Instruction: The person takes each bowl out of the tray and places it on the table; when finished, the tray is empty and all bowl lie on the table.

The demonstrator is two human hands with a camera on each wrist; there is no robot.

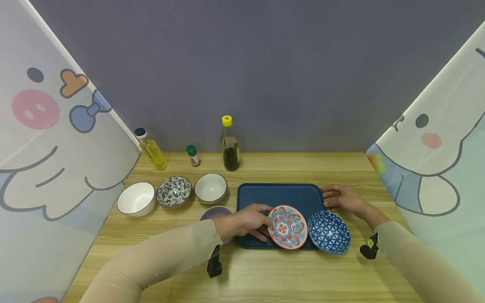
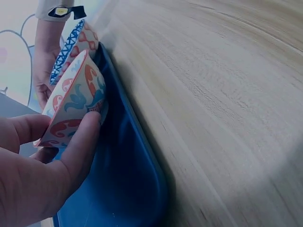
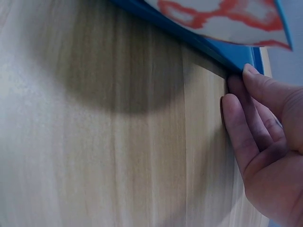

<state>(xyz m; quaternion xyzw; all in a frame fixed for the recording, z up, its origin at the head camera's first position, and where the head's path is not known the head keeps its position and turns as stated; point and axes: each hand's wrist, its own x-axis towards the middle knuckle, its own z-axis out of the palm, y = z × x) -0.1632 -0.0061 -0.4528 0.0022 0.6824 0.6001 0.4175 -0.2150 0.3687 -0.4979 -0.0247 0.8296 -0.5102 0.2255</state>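
My left hand grips a red-rimmed patterned bowl over the front part of a blue tray. The left wrist view shows this bowl tilted, thumb and fingers on its side and rim. Just right of it a blue-and-white patterned bowl, red and white outside, leans at the tray's front right corner. At the tray's right edge is my right hand. In the right wrist view its thumb and fingertips touch the tray rim, the other fingers loosely bent.
Left of the tray stand a lilac bowl, partly behind my left arm, two white bowls and a black-patterned bowl. Behind them are an oil bottle, a green-capped spice jar and a yellow-capped dark sauce bottle.
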